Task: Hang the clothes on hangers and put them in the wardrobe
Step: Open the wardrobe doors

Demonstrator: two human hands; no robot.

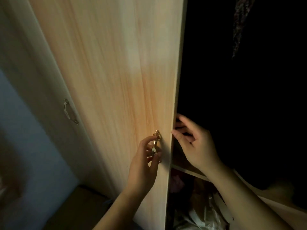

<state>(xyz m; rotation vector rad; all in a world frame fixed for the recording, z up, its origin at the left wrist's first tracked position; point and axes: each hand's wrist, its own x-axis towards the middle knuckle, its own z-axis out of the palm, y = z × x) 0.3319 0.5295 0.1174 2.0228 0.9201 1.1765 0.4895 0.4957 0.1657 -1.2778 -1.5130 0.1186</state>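
Head view, left hand (142, 165) gripping handle (157, 134), right hand (194, 146) pinching door (108, 80) (ajar)

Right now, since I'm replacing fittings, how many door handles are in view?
2. One metal handle is on the pale door at left, untouched; one gold handle is on the wood-grain door, gripped by the left hand. The dark interior may hide more.

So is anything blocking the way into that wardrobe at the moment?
Only its own door, standing partly across the opening. The left hand holds its gold handle and the right hand grips its edge. The gap beside it is too dark to judge.
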